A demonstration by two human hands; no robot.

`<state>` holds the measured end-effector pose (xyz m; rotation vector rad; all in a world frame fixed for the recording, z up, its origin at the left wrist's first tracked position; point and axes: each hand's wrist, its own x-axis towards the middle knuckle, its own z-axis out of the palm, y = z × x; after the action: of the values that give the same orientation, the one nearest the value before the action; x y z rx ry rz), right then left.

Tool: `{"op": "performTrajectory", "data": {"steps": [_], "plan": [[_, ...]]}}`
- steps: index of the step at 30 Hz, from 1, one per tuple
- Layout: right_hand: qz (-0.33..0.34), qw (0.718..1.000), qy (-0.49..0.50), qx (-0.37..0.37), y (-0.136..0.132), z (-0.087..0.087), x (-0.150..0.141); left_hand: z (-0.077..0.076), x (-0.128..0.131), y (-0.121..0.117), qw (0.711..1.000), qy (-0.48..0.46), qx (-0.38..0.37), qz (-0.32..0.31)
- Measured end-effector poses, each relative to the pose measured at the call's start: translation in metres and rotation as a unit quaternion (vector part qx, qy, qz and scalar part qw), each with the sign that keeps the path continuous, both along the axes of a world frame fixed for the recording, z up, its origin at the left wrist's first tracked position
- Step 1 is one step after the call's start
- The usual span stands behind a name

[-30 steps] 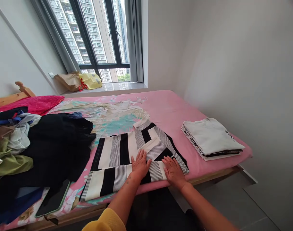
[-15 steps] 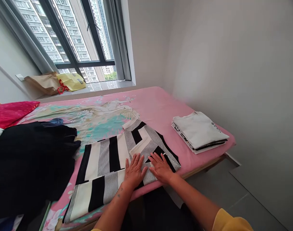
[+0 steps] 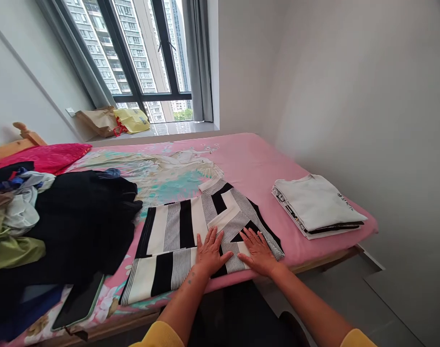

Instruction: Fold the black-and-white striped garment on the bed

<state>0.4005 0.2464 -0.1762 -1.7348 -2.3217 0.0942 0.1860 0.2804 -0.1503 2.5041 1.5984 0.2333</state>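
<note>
A black and white striped collared shirt (image 3: 186, 226) lies partly folded along the near edge of the bed, its collar toward the window. My left hand (image 3: 210, 253) rests flat on the folded strip nearest me, fingers spread. Flat on the same strip, further right, is my right hand (image 3: 258, 253), also with its fingers apart. Neither hand grips the fabric. To the right sits a stack of folded shirts (image 3: 316, 202), a white one with dark lettering on top.
Dark clothes (image 3: 90, 226) and other loose garments (image 3: 23, 207) are heaped on the left, beside a dark flat tablet-like object (image 3: 79, 301). Behind them lies a red pillow (image 3: 57, 156). Paper and yellow bags (image 3: 133, 120) stand on the windowsill. A wall borders the right side.
The view has turned left, so things appear shifted right and more of the clothes heap shows. My right hand's fingers have spread a little; both hands stay flat on the shirt.
</note>
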Motion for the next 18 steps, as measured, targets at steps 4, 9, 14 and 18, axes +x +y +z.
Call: {"op": "performTrajectory", "data": {"steps": [4, 9, 14, 18], "plan": [[0.081, 0.996, -0.022, 0.021, -0.022, -0.006, 0.029, 0.003, -0.041, -0.021, 1.0, 0.019, -0.001, -0.012], [0.132, 0.986, -0.075, 0.069, -0.053, -0.021, 0.077, 0.006, -0.152, -0.053, 0.993, 0.075, -0.019, 0.087], [0.108, 0.981, -0.095, 0.126, -0.065, -0.033, 0.084, 0.01, -0.255, -0.06, 0.963, 0.092, -0.01, 0.253], [0.078, 0.982, -0.09, 0.146, -0.066, -0.036, 0.073, 0.017, -0.263, -0.062, 0.972, 0.07, 0.037, 0.222]]}}
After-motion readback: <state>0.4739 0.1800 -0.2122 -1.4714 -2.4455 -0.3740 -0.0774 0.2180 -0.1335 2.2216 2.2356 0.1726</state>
